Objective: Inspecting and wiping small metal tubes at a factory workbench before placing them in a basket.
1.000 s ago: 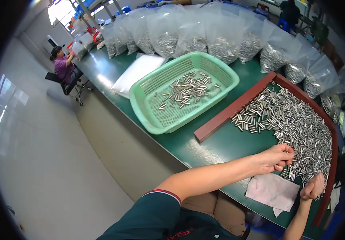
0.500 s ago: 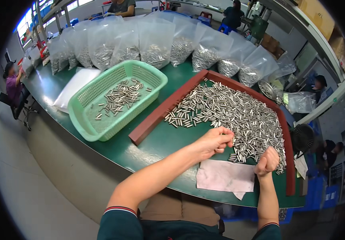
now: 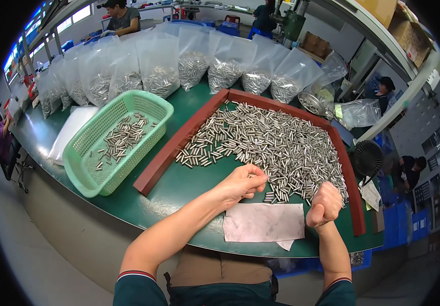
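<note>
A spread of small shiny metal pins covers much of the green table inside a dark red frame. My left hand is at the near edge of these pins, thumb and fingertips pinched together; what they hold, if anything, is too small to make out. Farther right, my right hand is curled into a fist beside the near right part of the pins, its contents hidden. Between my wrists lies a stained pale pink cloth, flat near the table's front edge. A small neat row of pins sits just beyond the cloth.
The red frame bounds the pins on several sides. Left of it stands a green perforated basket with some pins inside. Clear plastic bags of pins line the table's back. A black fan is at the right. Other people work farther off.
The whole view has shifted, so the table's things appear farther left. Both hands stay closed near the pins' front edge, and my right fist has turned slightly.
</note>
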